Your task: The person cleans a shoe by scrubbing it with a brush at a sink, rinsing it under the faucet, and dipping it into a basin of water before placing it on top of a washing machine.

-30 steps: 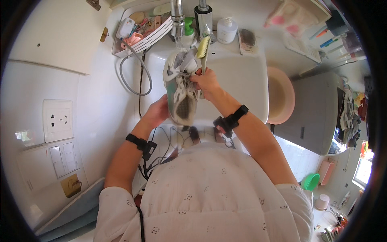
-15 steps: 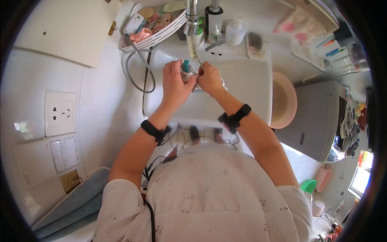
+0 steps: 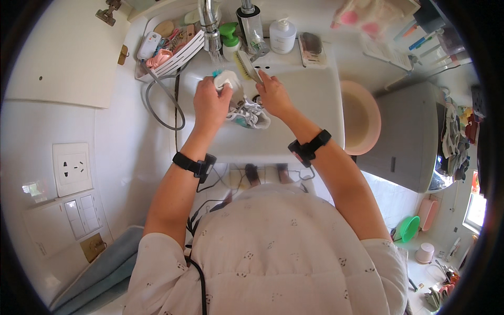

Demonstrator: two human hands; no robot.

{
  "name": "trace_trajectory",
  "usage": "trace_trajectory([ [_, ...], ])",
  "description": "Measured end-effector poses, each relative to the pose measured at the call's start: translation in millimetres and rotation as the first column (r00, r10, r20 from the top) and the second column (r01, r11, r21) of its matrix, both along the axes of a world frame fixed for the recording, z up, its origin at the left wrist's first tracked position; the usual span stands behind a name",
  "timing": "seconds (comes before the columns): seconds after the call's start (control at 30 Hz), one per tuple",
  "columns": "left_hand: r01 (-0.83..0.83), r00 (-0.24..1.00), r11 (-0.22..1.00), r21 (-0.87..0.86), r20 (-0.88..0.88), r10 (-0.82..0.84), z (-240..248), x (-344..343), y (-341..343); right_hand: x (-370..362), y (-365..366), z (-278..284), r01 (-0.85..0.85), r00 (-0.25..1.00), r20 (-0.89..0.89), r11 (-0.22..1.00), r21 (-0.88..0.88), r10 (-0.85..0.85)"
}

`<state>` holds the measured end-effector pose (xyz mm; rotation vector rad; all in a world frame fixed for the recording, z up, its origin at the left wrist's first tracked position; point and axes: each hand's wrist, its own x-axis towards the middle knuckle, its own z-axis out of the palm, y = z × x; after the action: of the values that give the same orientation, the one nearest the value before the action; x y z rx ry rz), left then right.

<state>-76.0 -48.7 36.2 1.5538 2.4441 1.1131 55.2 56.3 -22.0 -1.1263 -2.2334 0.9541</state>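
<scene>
Over the white sink [image 3: 310, 126], my left hand [image 3: 210, 105] is closed around a white shoe [image 3: 227, 80] with a teal patch; its pale side faces up and its lower part is blurred. My right hand [image 3: 274, 95] grips the handle of a scrub brush [image 3: 247, 65]. The brush's pale bristles point left, towards the tap, and stand apart from the held shoe. Below and between my hands, another shoe [image 3: 251, 115], grey and white with teal and loose laces, lies in the basin.
The metal tap [image 3: 211, 37] hangs above the held shoe. A green-topped pump bottle [image 3: 229, 42], a white pump bottle [image 3: 282, 37] and a soap dish [image 3: 313, 51] line the back rim. A white corner basket [image 3: 181, 55] stands left; a pink basin [image 3: 367, 115] sits right.
My hands have moved apart. The left has lifted and turned the shoe, showing its white side; the right has drawn the brush away. The shoe in the basin now shows between them.
</scene>
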Motion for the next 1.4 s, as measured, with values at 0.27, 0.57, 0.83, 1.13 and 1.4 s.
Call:
trace_trajectory([
  [0.27, -0.114, 0.799, 0.987, -0.115, 0.579, 0.160, -6, -21, 7, 36, -53, 42, -0.203, 0.979, 0.009, 0.979, -0.015, 0.203],
  [0.57, -0.027, 0.244, 0.992, 0.122, 0.963, -0.112, -13, -13, 5, 19, -66, 54, -0.349, 0.904, 0.303, 0.930, 0.117, 0.301],
  [0.83, -0.218, 0.248, 0.976, -0.027, 0.965, 0.082, -11, -11, 1, 14, -70, 35, -0.197, 0.965, 0.184, 0.980, 0.030, 0.189],
  [1.13, -0.106, 0.325, 0.992, -0.069, 0.940, 0.100, -71, -53, -17, 23, -35, -23, -0.208, 0.971, 0.102, 0.975, -0.081, 0.215],
  [1.4, -0.045, 0.905, 0.829, -0.558, 0.329, 0.270, -55, -52, -6, 28, -35, -40, -0.092, 0.967, 0.179, 0.902, -0.422, 0.183],
])
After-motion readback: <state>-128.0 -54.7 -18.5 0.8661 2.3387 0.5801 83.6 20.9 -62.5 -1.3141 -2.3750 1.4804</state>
